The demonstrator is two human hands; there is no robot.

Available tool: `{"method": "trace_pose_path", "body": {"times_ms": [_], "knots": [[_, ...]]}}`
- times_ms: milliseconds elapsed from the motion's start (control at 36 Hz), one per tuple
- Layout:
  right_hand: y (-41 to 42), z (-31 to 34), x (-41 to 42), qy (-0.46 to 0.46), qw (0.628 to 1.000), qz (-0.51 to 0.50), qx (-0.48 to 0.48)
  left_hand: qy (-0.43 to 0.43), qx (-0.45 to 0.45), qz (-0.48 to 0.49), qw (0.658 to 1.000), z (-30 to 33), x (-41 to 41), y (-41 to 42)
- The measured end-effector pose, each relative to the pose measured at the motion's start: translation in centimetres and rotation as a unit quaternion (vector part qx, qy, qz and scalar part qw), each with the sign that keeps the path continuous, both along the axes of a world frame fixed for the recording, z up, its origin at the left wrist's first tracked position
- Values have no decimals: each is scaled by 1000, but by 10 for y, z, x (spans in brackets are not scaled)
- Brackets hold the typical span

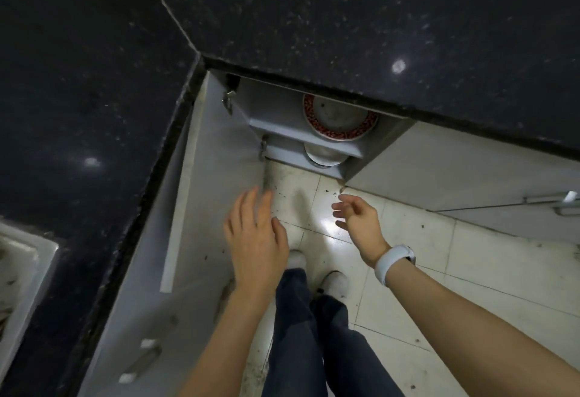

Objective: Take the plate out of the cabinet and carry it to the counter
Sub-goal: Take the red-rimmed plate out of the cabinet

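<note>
A white plate [340, 117] with a red patterned rim lies on the upper shelf of the open cabinet [273, 120], partly hidden under the black counter [376, 20]. A plain metal dish [323, 156] sits on the shelf below it. My left hand [255, 236] hovers over the floor in front of the cabinet, fingers spread and empty. My right hand [359, 221], with a white band on its wrist, is beside it, fingers loosely curled and holding nothing. Both hands are well short of the plate.
The cabinet door [201, 177] stands swung open on the left. A closed grey cabinet [455, 170] with a metal handle [558, 202] is on the right. My legs and white shoes stand on the pale tiled floor [408, 255]. A sink edge [25, 271] shows at far left.
</note>
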State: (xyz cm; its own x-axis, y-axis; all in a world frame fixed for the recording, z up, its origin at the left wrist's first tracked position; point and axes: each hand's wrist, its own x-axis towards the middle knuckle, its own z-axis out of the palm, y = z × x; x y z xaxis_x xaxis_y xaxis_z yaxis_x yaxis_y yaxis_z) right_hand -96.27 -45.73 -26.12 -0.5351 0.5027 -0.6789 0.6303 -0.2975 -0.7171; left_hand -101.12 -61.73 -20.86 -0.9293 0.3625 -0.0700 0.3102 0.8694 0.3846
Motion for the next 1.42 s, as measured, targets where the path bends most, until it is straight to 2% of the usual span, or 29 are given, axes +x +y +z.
{"method": "trace_pose_path", "body": {"times_ms": [139,278,417,528,611,806,889,1000,1167,1278,1417], "knots": [[34,-57,-34,29,994,-98,-38,-78,-3,-46,996,-76,-36,50],[55,-122,-74,45,984,-158,-68,-128,-65,-97,985,-158,-87,86],[70,-159,-117,117,951,-242,-151,-94,-98,-161,977,-210,-135,108],[74,-176,-146,143,942,-270,-138,-79,-121,-181,973,-237,-160,113],[76,-178,-160,155,922,-326,-144,-105,-166,-192,961,-246,-170,107],[75,-176,-180,152,867,-448,-156,-127,-174,-224,950,-247,-182,95],[75,-170,-178,156,859,-464,-154,-142,-172,-226,948,-241,-185,94],[69,-156,-160,138,872,-443,-157,-173,-126,-160,964,-225,-176,90],[44,-129,-101,103,911,-369,-153,-204,-28,-37,978,-182,-126,73],[26,-104,-53,75,934,-316,-152,-204,47,2,978,-151,-86,53],[9,-60,3,62,962,-236,-127,-190,68,23,979,-92,-48,25]]}}
